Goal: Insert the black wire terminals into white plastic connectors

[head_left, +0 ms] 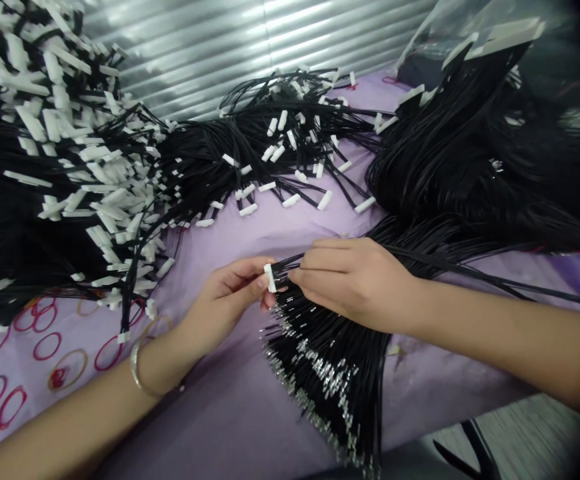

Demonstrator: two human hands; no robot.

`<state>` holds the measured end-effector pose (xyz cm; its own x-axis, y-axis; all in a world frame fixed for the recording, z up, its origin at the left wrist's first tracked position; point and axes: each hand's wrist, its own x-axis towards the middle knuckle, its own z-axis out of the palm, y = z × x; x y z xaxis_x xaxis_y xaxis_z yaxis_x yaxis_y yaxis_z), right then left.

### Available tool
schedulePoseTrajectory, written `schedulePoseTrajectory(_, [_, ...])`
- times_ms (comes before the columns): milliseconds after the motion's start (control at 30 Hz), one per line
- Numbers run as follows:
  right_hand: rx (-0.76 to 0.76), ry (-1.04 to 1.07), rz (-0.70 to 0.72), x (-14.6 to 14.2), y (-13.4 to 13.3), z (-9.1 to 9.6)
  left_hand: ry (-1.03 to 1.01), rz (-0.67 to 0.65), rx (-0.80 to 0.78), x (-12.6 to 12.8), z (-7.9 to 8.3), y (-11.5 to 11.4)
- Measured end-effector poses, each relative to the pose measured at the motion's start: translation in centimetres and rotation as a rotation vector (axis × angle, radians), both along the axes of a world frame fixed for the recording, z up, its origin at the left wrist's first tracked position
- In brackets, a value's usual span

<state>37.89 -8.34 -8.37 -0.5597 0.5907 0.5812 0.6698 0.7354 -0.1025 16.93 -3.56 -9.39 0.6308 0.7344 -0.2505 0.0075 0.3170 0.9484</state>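
Note:
Between its thumb and fingers, my left hand (pixel 237 287) pinches a small white connector housing (pixel 270 278). Just to the right, my right hand (pixel 353 280) has its fingers closed on thin black wires (pixel 290 263) that run into that housing. Below both hands a fan of black wires (pixel 350 347) with bare silvery metal terminals (pixel 327 373) spreads over the purple cloth (pixel 230 413). The tips of my right fingers partly hide the wires they grip.
A large heap of white-ended black cables (pixel 105 167) fills the left. More finished-looking cables (pixel 290 140) lie at the back, and a thick black wire bundle (pixel 445 153) at right. Rubber bands (pixel 47 347) are scattered at lower left. A corrugated metal sheet (pixel 250 47) stands behind.

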Motion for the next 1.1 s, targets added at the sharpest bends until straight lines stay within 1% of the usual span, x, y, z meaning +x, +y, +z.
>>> schedulePoseTrajectory(167, [-0.056, -0.006, 0.019, 0.3, 0.2, 0.2, -0.005, -0.014, 0.002, 0.1, 0.0, 0.1])
schedulePoseTrajectory(267, [-0.046, 0.013, 0.019, 0.0, 0.2, 0.1, -0.012, -0.016, 0.012, 0.0, -0.2, 0.0])
schedulePoseTrajectory(400, [-0.044, 0.072, -0.018, -0.7, 0.3, -0.4, -0.015, -0.027, 0.023, 0.0, -0.4, 0.1])
schedulePoseTrajectory(500, [-0.029, 0.053, -0.034, -1.0, 0.5, -0.6, 0.010, -0.033, 0.033, 0.0, -0.4, 0.3])
schedulePoseTrajectory(567, [-0.045, -0.005, -0.041, -0.9, 0.5, -0.3, 0.036, -0.043, 0.045, 0.2, -0.4, 0.4])
schedulePoseTrajectory(633, [-0.052, -0.056, -0.068, -0.7, 0.0, 0.5, 0.040, -0.050, 0.054, 0.3, -0.2, 0.4])
schedulePoseTrajectory(700, [-0.010, -0.046, -0.119, -0.6, -0.8, 1.5, 0.022, -0.033, 0.067, 0.5, 0.3, 0.4])
schedulePoseTrajectory(767, [0.040, 0.008, -0.130, -0.7, -1.9, 2.3, 0.025, -0.005, 0.101, 0.6, 1.3, 0.5])
schedulePoseTrajectory(833, [-0.002, 0.003, -0.086, -1.0, -2.9, 2.2, 0.044, -0.010, 0.165, 0.6, 2.7, 0.8])
schedulePoseTrajectory(900, [-0.158, -0.066, -0.087, -1.5, -3.3, 1.5, 0.061, -0.079, 0.251, 0.7, 4.2, 1.2])
schedulePoseTrajectory(967, [-0.322, -0.115, -0.159, -1.9, -3.2, 0.5, 0.106, -0.169, 0.385, 1.0, 5.5, 1.7])
schedulePoseTrajectory(1033, [-0.421, -0.120, -0.202, -2.1, -2.6, -0.1, 0.222, -0.202, 0.613, 1.4, 6.2, 2.3])
schedulePoseTrajectory(1100, [-0.469, -0.128, -0.168, -1.7, -1.9, -0.2, 0.356, -0.160, 0.902, 1.9, 6.6, 2.9])
